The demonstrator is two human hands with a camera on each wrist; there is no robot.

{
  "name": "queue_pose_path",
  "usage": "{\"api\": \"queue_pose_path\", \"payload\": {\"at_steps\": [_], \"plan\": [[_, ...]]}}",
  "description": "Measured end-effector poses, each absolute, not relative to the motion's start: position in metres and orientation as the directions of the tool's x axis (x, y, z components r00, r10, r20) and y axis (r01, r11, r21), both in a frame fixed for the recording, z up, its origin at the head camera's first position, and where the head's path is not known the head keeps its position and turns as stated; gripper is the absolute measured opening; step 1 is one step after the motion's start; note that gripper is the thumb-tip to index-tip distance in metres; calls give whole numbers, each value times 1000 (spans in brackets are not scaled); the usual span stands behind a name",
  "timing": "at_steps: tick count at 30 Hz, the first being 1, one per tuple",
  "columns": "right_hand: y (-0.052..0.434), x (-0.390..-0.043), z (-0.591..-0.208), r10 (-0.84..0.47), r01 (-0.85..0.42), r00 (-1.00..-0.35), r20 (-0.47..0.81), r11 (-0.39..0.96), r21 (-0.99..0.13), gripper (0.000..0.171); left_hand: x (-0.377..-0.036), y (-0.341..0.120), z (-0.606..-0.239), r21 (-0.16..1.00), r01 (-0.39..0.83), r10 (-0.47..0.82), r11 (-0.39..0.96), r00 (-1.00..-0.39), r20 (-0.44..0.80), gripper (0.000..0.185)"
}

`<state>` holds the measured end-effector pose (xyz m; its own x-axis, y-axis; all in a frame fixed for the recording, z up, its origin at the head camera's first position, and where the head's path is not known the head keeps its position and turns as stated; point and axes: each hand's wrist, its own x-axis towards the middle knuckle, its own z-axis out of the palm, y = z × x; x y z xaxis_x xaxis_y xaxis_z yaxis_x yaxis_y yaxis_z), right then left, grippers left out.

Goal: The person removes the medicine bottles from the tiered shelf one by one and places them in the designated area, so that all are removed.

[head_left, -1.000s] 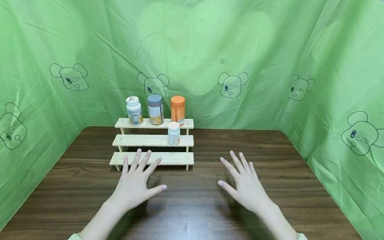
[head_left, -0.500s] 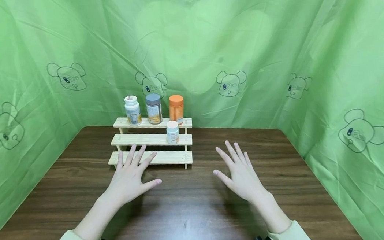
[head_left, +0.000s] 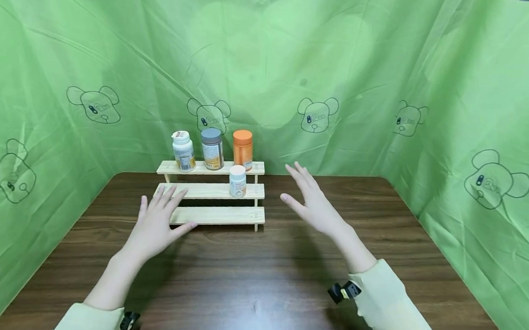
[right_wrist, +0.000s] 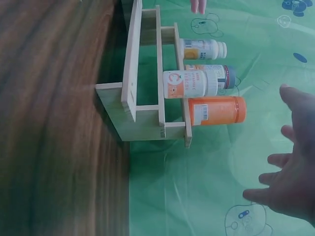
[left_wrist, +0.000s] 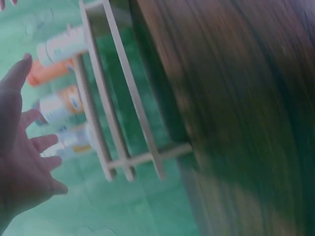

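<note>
My left hand (head_left: 153, 228), fingers spread, hovers in front of the left end of a three-step wooden shelf (head_left: 217, 216) and hides part of its lower steps. To the shelf's right my right hand (head_left: 314, 205) is raised with the fingers straight and the thumb out. Both hands hold nothing. On the top step stand a white bottle (head_left: 184, 152), a grey-capped bottle (head_left: 212, 150) and an orange bottle (head_left: 243, 151). A smaller white bottle (right_wrist: 184, 84) with orange on its label stands at the right of the middle step. The left wrist view is blurred.
The shelf stands toward the back of a dark wood-grain table (head_left: 253, 282). A green curtain (head_left: 355, 89) with bear outlines closes in the back and both sides. Dark devices (head_left: 344, 292) sit at both wrists.
My left hand has moved left and a little forward. The right hand has moved forward and slightly left, rising and turning more sideways. The bottles and shelf have stayed in place.
</note>
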<state>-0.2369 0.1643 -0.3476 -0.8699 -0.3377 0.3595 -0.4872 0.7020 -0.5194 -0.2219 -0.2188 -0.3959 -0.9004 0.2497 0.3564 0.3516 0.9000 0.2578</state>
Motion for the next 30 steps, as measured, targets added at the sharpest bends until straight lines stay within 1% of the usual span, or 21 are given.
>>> {"api": "queue_pose_path", "payload": {"at_steps": [6, 13, 20, 26, 30], "plan": [[147, -267, -339, -354, -542, -837, 417, 633, -552, 69, -238, -250, -403, 368, 355, 203, 859, -897, 392, 86], [129, -301, -332, -341, -562, -824, 452, 589, -581, 70, -259, -278, -416, 456, 330, 171, 826, -919, 356, 88], [113, -334, -333, -288, -505, -863, 415, 523, -687, 70, -275, -296, -431, 554, 288, 162, 781, -951, 264, 92], [101, -358, -340, -229, -449, -893, 387, 391, -804, 69, -283, -305, -442, 614, 226, 163, 756, -974, 158, 96], [94, -370, -346, -195, -412, -910, 365, 342, -845, 71, -284, -311, -449, 659, 212, 183, 721, -976, 114, 96]]}}
